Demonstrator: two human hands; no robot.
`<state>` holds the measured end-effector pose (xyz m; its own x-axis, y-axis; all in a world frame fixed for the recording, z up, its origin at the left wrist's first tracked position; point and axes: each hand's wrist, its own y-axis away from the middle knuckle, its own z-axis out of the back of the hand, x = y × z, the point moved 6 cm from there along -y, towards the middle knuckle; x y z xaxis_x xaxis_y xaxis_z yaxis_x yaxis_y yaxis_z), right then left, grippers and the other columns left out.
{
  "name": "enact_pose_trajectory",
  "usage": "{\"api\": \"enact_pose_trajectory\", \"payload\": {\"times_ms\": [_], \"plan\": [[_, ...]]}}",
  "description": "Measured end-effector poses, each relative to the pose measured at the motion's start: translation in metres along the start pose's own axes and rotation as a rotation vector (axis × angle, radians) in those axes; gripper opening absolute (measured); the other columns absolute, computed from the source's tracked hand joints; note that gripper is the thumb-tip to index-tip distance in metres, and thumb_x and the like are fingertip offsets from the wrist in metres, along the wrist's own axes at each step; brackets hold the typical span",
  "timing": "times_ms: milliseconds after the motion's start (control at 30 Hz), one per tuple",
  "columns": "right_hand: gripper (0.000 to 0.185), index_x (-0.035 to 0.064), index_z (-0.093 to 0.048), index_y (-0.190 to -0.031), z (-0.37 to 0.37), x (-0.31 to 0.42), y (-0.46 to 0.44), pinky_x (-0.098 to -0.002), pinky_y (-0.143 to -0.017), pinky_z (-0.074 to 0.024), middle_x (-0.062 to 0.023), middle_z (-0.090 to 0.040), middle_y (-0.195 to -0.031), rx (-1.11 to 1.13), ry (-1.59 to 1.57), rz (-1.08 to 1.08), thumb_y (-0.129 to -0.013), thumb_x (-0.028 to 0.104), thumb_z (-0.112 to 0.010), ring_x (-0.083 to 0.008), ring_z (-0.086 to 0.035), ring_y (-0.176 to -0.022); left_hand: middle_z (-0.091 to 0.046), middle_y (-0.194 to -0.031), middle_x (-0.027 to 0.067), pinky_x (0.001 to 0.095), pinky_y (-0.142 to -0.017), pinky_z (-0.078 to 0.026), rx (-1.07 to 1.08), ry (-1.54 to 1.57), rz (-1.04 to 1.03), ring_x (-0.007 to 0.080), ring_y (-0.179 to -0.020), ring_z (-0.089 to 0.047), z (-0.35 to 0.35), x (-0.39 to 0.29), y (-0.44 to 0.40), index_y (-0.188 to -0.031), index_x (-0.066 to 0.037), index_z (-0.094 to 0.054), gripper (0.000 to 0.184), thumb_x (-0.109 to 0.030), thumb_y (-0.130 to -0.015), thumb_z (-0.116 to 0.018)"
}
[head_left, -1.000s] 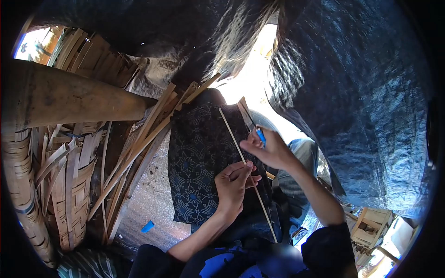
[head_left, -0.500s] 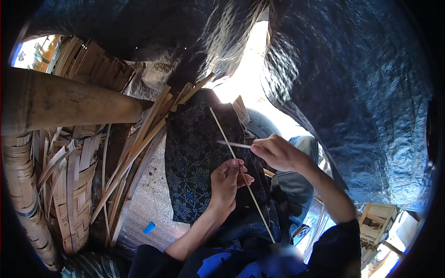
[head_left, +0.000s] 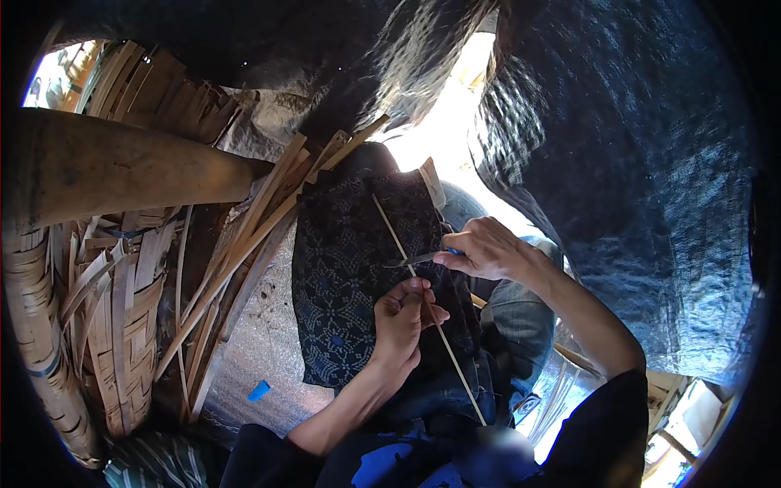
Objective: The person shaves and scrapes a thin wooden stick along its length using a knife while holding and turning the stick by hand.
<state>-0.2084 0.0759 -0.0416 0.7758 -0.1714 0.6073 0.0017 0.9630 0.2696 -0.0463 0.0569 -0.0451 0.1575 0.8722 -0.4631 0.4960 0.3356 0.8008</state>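
My left hand (head_left: 400,321) pinches a thin pale strip, likely bamboo (head_left: 457,360), between thumb and fingers. The strip runs slantwise from over the patterned cloth down to my lap. Closed around a handle with a bit of blue showing, my right hand (head_left: 486,250) holds a knife (head_left: 404,262). Its narrow blade points left and crosses the strip just above my left fingertips. Under both hands, a dark cloth with a pale dotted pattern (head_left: 338,285) lies over my leg.
Several split bamboo slats (head_left: 236,276) lean at the left, beside woven bamboo (head_left: 41,342). A thick bamboo pole (head_left: 138,167) juts in from the left. Dark plastic sheeting (head_left: 626,163) hangs at the right. A small blue piece (head_left: 259,391) lies on the floor.
The knife has shifted down along the strip, closer to my left fingers, and its blade has turned. My left hand keeps its pinch. The whole view has moved slightly.
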Motion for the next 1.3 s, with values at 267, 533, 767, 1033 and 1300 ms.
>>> {"api": "enact_pose_trajectory", "payload": {"times_ms": [267,533,767,1033,1300], "plan": [[0.047,0.0030,-0.056,-0.061,-0.002,-0.020,-0.034,-0.0428,-0.045,-0.0427,-0.0146,-0.048,-0.043,-0.378,0.017,0.124,-0.087,0.043,-0.056,-0.0319,-0.054,-0.043,-0.056,-0.073,0.0007,0.0279,-0.059,-0.051,0.048,0.082,-0.025,0.0136,-0.057,-0.061,-0.004,-0.001,0.000,-0.090,-0.004,-0.056,0.018,-0.022,-0.092,-0.055],[0.037,0.0027,-0.056,-0.070,0.012,-0.037,-0.083,-0.0390,-0.041,-0.0404,-0.0131,-0.045,-0.042,-0.422,0.129,0.154,-0.088,0.035,-0.057,-0.0301,-0.050,-0.038,-0.059,-0.075,0.0029,0.0291,-0.061,-0.054,0.081,0.020,-0.070,0.0154,-0.060,-0.063,-0.014,0.010,0.003,-0.090,-0.002,-0.057,0.018,-0.020,-0.092,-0.056],[0.035,-0.0013,-0.058,-0.072,0.049,-0.030,-0.040,-0.0395,-0.045,-0.0380,-0.0149,-0.050,-0.048,-0.550,-0.293,-0.205,-0.092,0.026,-0.050,-0.0263,-0.051,-0.041,-0.060,-0.081,0.0061,0.0287,-0.065,-0.055,-0.061,-0.058,-0.070,0.0169,-0.068,-0.065,-0.026,-0.009,0.002,-0.091,-0.001,-0.059,0.026,-0.026,-0.087,-0.063],[0.022,-0.0006,-0.059,-0.083,0.034,-0.007,0.032,-0.0403,-0.054,-0.0398,-0.0176,-0.054,-0.061,-0.544,-0.108,0.061,-0.086,0.021,-0.062,-0.0341,-0.052,-0.056,-0.060,-0.082,0.0050,0.0281,-0.066,-0.054,0.015,-0.095,-0.071,0.0154,-0.068,-0.063,-0.023,-0.010,-0.008,-0.099,0.000,-0.061,0.029,-0.027,-0.087,-0.062],[0.042,-0.0006,-0.058,-0.064,0.013,-0.006,0.015,-0.0404,-0.046,-0.0390,-0.0189,-0.048,-0.047,-0.156,-0.223,0.007,-0.090,0.033,-0.056,-0.0339,-0.052,-0.043,-0.061,-0.079,0.0039,0.0290,-0.064,-0.052,0.031,-0.133,-0.064,0.0162,-0.065,-0.063,-0.021,-0.008,-0.006,-0.100,-0.001,-0.062,0.029,-0.027,-0.089,-0.059]]}}
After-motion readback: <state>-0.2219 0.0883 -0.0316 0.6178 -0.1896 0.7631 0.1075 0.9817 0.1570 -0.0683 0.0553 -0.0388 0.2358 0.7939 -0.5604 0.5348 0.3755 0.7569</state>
